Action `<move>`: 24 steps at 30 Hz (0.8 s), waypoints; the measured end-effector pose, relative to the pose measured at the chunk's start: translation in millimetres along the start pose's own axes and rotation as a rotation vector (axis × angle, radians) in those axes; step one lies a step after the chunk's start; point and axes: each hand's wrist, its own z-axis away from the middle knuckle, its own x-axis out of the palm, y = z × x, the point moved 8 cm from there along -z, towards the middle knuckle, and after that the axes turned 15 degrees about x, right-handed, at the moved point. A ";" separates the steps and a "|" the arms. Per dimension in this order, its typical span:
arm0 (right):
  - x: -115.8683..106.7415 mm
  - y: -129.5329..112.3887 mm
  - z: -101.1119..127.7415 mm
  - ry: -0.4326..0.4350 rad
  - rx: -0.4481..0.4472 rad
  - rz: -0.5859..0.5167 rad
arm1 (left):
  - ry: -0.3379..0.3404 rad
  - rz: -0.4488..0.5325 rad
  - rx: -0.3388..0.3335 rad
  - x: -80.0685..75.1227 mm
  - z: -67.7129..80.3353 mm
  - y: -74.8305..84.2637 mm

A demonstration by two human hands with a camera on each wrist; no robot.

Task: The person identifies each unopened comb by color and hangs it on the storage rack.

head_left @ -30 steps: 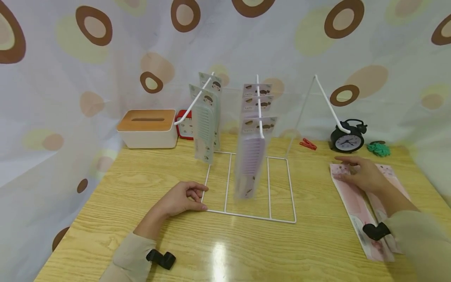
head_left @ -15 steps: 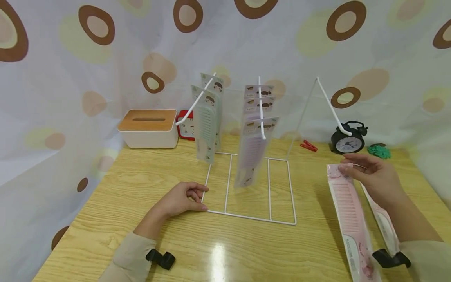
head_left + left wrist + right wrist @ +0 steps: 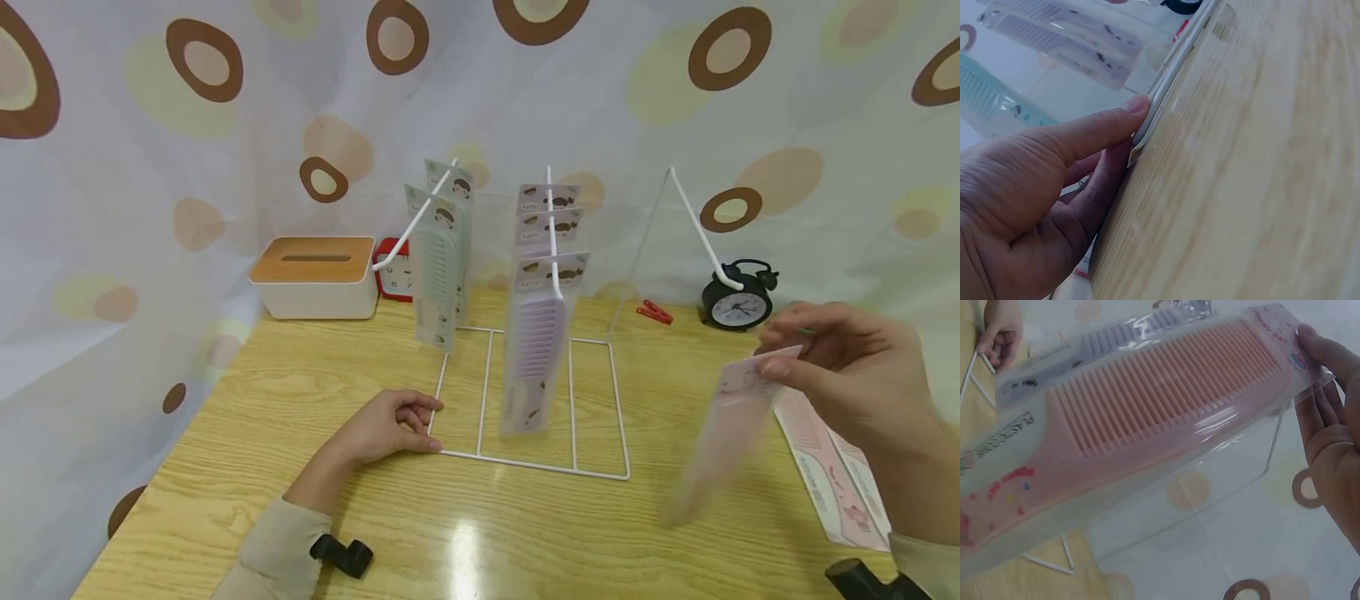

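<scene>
Right hand [image 3: 855,375] fingers pinch the top edge of a packaged pink comb [image 3: 723,425], which hangs tilted above the table [image 3: 300,417], right of the white wire rack [image 3: 600,475]. Left hand [image 3: 382,425] fingers curled, thumb and fingertips gripping the rack's front-left base corner. More pink packs [image 3: 832,483] lie flat under the right hand.

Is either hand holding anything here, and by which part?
The right hand pinches a packaged pink comb by the package's top edge. The left hand grips the wire rack's base corner.
</scene>
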 end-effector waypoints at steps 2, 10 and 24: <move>10.3 -10.4 -7.7 0.026 -0.039 -0.014 | 0.001 -0.007 0.000 -0.7 0.6 -0.5; 17.0 -23.8 -36.5 0.247 -0.042 0.052 | 0.002 -0.022 0.005 -0.8 2.2 2.9; -14.6 1.0 -44.4 0.556 0.132 0.182 | -0.003 -0.034 0.008 0.5 0.6 4.8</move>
